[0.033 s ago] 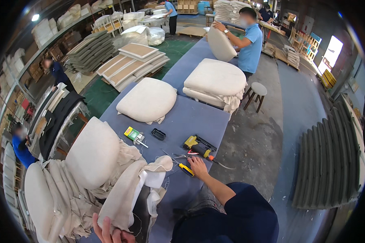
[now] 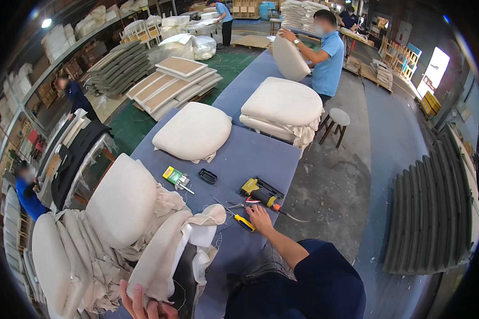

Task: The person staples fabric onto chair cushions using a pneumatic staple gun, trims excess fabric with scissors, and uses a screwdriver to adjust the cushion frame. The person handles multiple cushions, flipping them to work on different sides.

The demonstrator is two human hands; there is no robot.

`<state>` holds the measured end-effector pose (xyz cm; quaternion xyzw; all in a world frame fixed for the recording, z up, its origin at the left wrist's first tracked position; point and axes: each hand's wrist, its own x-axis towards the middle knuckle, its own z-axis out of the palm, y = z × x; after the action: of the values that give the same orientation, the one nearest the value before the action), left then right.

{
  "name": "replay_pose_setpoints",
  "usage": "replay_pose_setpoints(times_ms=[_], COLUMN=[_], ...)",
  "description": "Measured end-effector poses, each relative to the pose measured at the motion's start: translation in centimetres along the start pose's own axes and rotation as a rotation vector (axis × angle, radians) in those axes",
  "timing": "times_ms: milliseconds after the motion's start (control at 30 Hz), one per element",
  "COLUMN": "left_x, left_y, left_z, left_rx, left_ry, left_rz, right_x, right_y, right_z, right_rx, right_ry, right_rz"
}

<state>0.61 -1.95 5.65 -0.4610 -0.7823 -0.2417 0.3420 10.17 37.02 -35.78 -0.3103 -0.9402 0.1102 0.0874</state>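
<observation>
At the lower left, my left hand (image 2: 145, 307) curls its fingers over the near edge of a beige fabric-covered seat cushion (image 2: 157, 258) that stands tilted, its white padding and dark underside showing along the right side. My right hand (image 2: 259, 218) lies low over the blue-grey table (image 2: 234, 159), fingers stretched toward small pliers (image 2: 238, 205). Whether the fingertips touch them is hard to make out. Just left of that hand lies a screwdriver (image 2: 244, 222) with a yellow and black handle. Beyond it rests a yellow and black staple gun (image 2: 261, 192) with an air hose.
More cushions (image 2: 58, 266) are packed at the left. A green and white box (image 2: 176, 177) and a black tray (image 2: 208, 176) lie mid-table. Farther off are a single cushion (image 2: 192, 130), stacked cushions (image 2: 282, 103) and a co-worker (image 2: 329, 58) holding one. A stool (image 2: 339, 117) stands right.
</observation>
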Motion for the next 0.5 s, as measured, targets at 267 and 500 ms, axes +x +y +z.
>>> replay_pose_setpoints(times_ms=[267, 500], left_x=[1.0, 0.5], left_y=[3.4, 3.3], left_z=[0.6, 0.6], left_rx=[0.251, 0.358], left_ry=[0.176, 0.241], left_rz=[-0.208, -0.372], right_x=[4.6, 4.5], right_y=[-1.6, -9.6], right_z=[-2.9, -16.8], right_rx=[0.061, 0.877], right_ry=[0.094, 0.279], right_rz=[0.064, -0.103])
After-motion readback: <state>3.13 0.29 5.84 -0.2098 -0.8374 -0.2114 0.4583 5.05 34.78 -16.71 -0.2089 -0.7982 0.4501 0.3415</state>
